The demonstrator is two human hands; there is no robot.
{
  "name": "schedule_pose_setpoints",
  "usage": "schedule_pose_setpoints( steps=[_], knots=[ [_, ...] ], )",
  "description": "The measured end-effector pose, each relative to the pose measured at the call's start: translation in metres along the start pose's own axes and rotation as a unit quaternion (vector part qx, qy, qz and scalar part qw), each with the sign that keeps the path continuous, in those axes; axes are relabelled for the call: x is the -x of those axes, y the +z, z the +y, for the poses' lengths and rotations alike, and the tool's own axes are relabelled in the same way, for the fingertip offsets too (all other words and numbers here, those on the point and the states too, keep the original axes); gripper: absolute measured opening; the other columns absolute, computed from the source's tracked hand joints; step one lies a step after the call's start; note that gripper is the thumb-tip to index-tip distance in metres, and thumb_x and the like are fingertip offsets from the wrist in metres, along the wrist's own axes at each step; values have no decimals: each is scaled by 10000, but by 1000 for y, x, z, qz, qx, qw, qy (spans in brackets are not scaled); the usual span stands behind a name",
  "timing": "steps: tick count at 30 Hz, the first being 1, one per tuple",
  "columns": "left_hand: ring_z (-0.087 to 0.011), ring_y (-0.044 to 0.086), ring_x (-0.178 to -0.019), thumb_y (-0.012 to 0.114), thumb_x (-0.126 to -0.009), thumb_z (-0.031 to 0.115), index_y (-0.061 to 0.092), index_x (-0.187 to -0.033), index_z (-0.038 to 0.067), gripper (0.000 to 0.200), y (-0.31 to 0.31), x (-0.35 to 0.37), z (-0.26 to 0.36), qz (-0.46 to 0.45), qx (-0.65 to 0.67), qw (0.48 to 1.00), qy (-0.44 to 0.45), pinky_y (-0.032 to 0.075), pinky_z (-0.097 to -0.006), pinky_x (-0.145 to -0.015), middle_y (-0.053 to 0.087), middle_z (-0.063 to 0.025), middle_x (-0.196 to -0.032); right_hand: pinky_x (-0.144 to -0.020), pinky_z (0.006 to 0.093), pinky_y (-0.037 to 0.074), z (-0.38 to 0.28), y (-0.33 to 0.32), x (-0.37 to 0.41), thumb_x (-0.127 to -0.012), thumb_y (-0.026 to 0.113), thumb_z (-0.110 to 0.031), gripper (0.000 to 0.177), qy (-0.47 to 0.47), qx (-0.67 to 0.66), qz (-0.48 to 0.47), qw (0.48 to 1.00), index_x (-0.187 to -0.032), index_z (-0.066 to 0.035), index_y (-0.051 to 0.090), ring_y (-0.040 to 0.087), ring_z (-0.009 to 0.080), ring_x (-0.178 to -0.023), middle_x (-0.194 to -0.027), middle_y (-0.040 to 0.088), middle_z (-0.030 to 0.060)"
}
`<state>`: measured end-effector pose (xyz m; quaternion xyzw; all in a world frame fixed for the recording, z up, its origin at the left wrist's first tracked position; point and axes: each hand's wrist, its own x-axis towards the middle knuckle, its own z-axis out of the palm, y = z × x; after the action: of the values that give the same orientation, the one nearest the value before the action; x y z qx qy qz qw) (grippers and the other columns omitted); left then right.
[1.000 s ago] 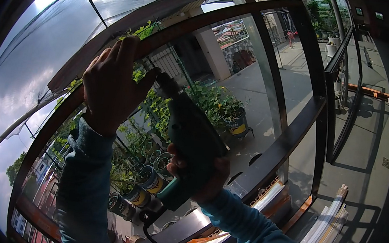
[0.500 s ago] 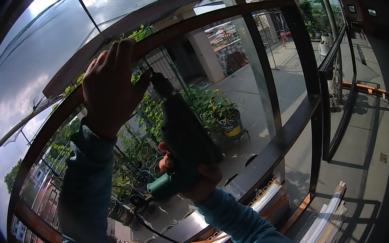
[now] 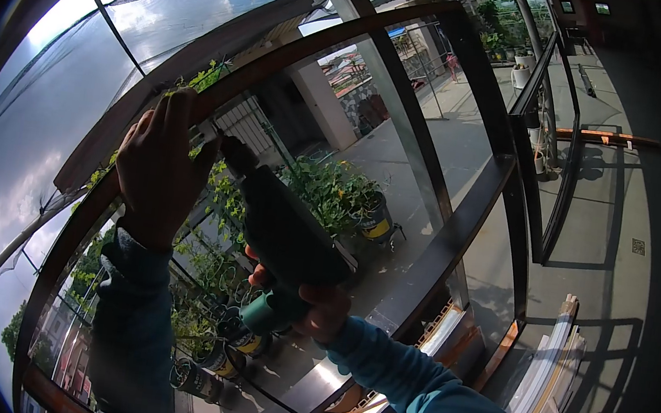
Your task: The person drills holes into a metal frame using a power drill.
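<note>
My left hand (image 3: 157, 173) is raised and pressed flat against the dark brown top rail of a door frame (image 3: 318, 36), fingers wrapped over its edge. My right hand (image 3: 316, 308) grips the handle of a green corded power drill (image 3: 281, 238). The drill's nose points up and left, its tip meeting the frame right beside my left thumb. Its black cord (image 3: 281, 411) hangs down below my arm. Both arms wear teal sleeves.
Glass panels fill the frame (image 3: 438, 137); beyond them stand potted plants (image 3: 340, 195) and a paved terrace. A second dark frame (image 3: 557, 176) leans at the right. Pale trim strips (image 3: 549, 374) lie stacked on the floor lower right.
The view has swung so everything sits lower and further left. My hands and the drill keep the same hold against the frame's top rail.
</note>
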<state>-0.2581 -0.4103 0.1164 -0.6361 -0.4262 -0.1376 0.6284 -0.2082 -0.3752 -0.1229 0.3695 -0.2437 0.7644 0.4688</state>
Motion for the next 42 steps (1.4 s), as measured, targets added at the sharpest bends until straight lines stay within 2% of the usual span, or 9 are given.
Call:
schedule_pose_setpoints(
  steps=[1, 7, 13, 15, 23, 31, 35, 37, 42],
  knots=[
    [-305, 629, -911, 795, -673, 196, 511, -1168, 84, 581, -1, 0, -1, 1, 0, 1000, 1, 509, -390, -760, 632, -122, -1021, -1004, 444, 401, -1, 1, -1, -719, 659, -275, 806, 4, 7, 8, 1000, -1365, 85, 339, 565, 291, -1091, -1346, 448, 246],
    [-301, 622, -932, 783, -680, 175, 514, -1164, 83, 561, 1, 1, -1, 6, 27, 1000, 4, 506, -391, -772, 624, -116, -1038, -999, 429, 405, 0, -3, -2, -718, 666, -277, 838, 8, 7, -5, 1000, -1386, 79, 305, 553, 274, -1110, -1364, 433, 239],
    [-276, 597, -996, 759, -692, 151, 533, -1194, 115, 552, -9, -1, -5, -43, 6, 997, 70, 498, -383, -819, 571, -93, -1155, -989, 422, 409, 0, -3, -4, -716, 674, -280, 842, -1, 3, -20, 1000, -1383, 79, 305, 554, 258, -1089, -1346, 449, 219],
    [-275, 594, -1001, 750, -696, 135, 549, -1196, 129, 539, -11, 0, -9, -55, 5, 990, 127, 493, -386, -838, 554, -85, -1185, -983, 417, 413, 0, -2, -4, -711, 678, -287, 846, -1, 3, -13, 1000, -1379, 80, 311, 554, 258, -1084, -1333, 462, 218],
    [-279, 599, -995, 751, -694, 131, 555, -1096, 94, 448, -5, 1, -6, -33, 8, 995, 92, 503, -385, -820, 561, -84, -1153, -949, 415, 419, 5, -1, -6, -689, 683, -326, 840, -22, 18, -1, 1000, -1342, 94, 362, 575, 277, -1025, -1272, 504, 241],
    [-278, 604, -986, 753, -687, 123, 548, -1057, 87, 424, 2, -3, -2, -13, -22, 996, 87, 511, -385, -806, 571, -86, -1112, -873, 405, 422, 9, -2, -13, -700, 628, -371, 825, -54, 35, -14, 998, -1322, 110, 379, 571, 222, -891, -1261, 491, 261],
    [-282, 606, -987, 756, -680, 116, 555, -1029, 85, 405, 3, -4, -1, -11, -17, 996, 88, 515, -389, -805, 579, -89, -1095, -877, 402, 431, 8, -1, -15, -703, 622, -359, 816, -40, 13, -22, 999, -1329, 103, 376, 579, 230, -912, -1282, 477, 260],
    [-282, 606, -988, 757, -676, 113, 557, -1021, 84, 400, 4, -4, 1, -16, -15, 996, 86, 516, -389, -807, 581, -89, -1091, -897, 404, 447, 6, 3, -18, -703, 619, -350, 818, -36, 4, 20, 999, -1342, 93, 364, 592, 248, -959, -1297, 467, 263],
    [-259, 607, -915, 760, -656, 89, 532, -969, 96, 387, 3, -3, 2, 12, -4, 996, 92, 508, -369, -749, 540, -77, -1013, -940, 413, 449, 6, -3, -23, -698, 622, -334, 829, -25, -17, -1, 1000, -1357, 85, 344, 596, 279, -1011, -1309, 459, 268]
  ],
)
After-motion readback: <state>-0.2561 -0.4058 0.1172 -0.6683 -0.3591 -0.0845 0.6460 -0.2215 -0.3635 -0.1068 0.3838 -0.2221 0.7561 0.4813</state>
